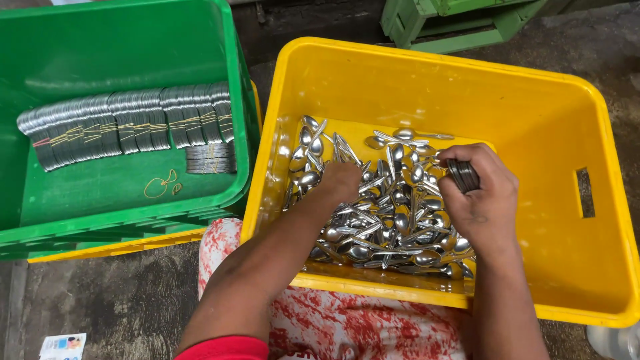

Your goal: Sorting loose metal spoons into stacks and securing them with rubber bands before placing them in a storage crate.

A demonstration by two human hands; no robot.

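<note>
While left hand (pixel 341 181) digs loose spoons (pixel 393 220), right hand (pixel 481 195) grips a spoon stack (pixel 463 175).

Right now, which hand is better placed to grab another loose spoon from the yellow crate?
Probably the left hand: it rests empty on the loose spoons, while the right hand is full with a stacked bunch of spoons.

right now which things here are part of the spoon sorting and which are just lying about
In use: loose spoons, yellow crate, stack of spoons in right hand, left hand, banded spoon bundles, green crate.
Lying about: green pallet, paper card.
</note>
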